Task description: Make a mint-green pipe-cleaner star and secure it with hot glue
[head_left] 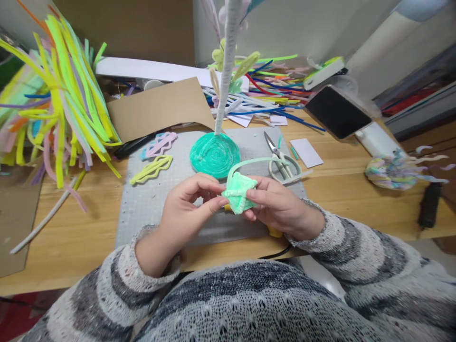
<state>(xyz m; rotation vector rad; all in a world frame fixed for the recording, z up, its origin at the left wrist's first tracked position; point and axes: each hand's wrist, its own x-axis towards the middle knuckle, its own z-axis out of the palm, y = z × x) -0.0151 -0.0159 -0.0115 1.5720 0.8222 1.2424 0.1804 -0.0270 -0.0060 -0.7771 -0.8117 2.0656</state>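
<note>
We hold the mint-green piece (237,194) above the grey mat (153,204), on the near side of the teal coiled disc (215,156). Our left hand (190,204) pinches the left tip of the piece between thumb and forefinger. Our right hand (278,204) grips the right side, thumb pressed on the upper face. A pale green strip (254,162) arches from the piece toward the scissors (275,151). We see a white wrapped stem (226,71) rising from the disc. Left of the disc lies a yellow zigzag piece (153,171).
</note>
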